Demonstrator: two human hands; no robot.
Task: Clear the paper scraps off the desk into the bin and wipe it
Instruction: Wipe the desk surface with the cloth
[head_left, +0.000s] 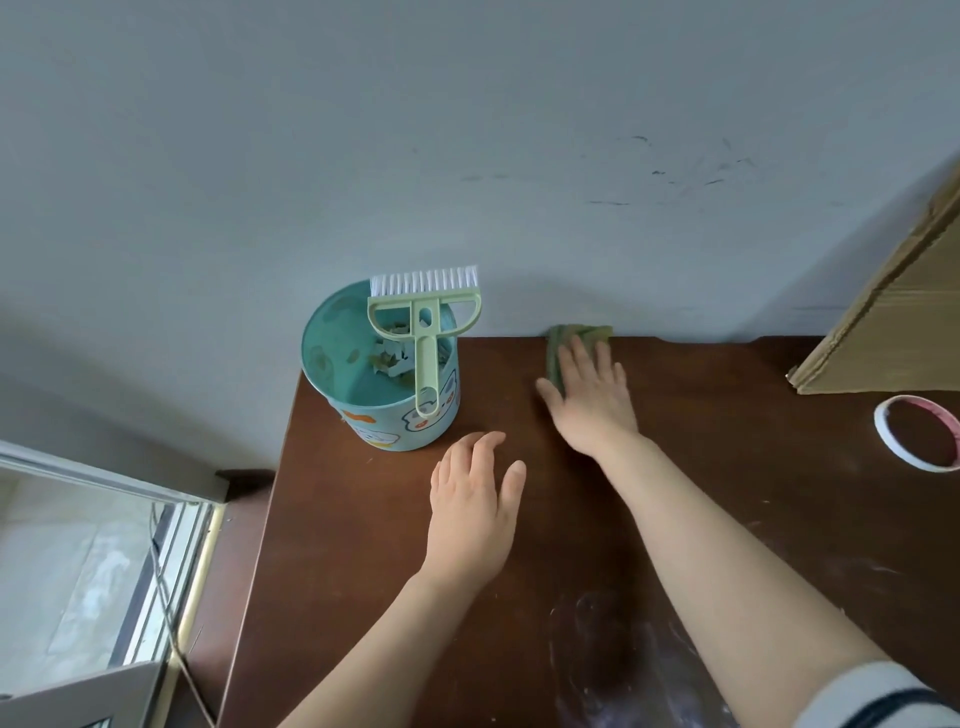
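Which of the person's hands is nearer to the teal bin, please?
Left. The left hand is just right of the bin; the right hand lies farther right, flat on the green cloth by the wall.

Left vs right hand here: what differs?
The right hand presses flat on the folded green cloth; the left hand holds nothing, over the bare brown wooden desk. The right hand reaches farther; the left hand sits nearer the teal cartoon-printed bin. Both are open, palms down.

Probably a home: a brown desk (363, 545) against a scuffed painted wall (467, 130), cartoon-printed bin (395, 428) on it.
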